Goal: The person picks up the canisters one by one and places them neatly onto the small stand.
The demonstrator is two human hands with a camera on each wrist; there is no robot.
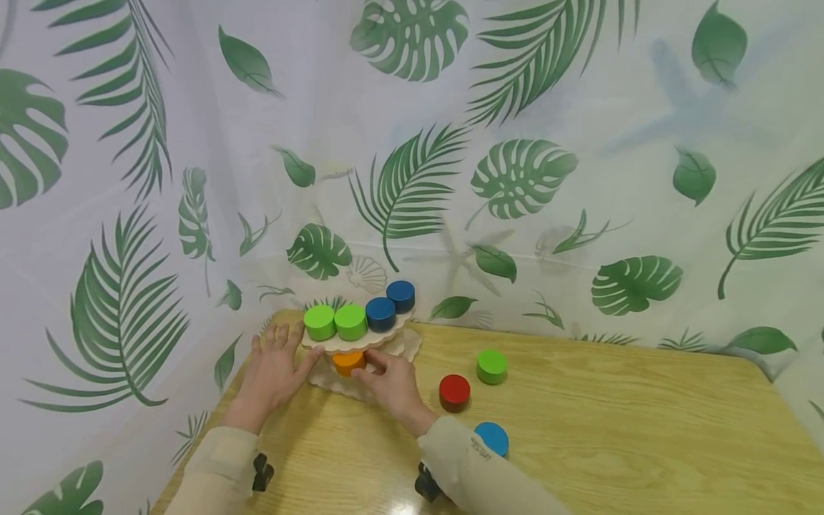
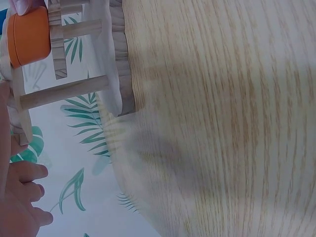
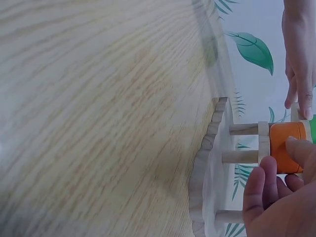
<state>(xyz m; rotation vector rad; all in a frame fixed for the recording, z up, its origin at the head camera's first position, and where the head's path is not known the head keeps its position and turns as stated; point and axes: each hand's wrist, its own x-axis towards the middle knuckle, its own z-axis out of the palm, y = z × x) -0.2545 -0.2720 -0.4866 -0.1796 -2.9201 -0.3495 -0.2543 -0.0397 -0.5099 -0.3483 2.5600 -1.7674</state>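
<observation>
A scalloped wooden stand rises in tiers on round posts. Two green cylinders and two dark blue cylinders line its upper board. Beneath that board, an orange cylinder sits over a small wooden piece between the tiers. My right hand holds the orange cylinder at its side with thumb and fingers, also seen in the right wrist view. With fingers spread, my left hand rests against the upper board's left end, its thumb at the front edge.
To the right of the stand, a red cylinder, a light green cylinder and a light blue cylinder stand on the wood-grain table. My right sleeve partly covers the light blue one. A leaf-print curtain hangs behind and to the left.
</observation>
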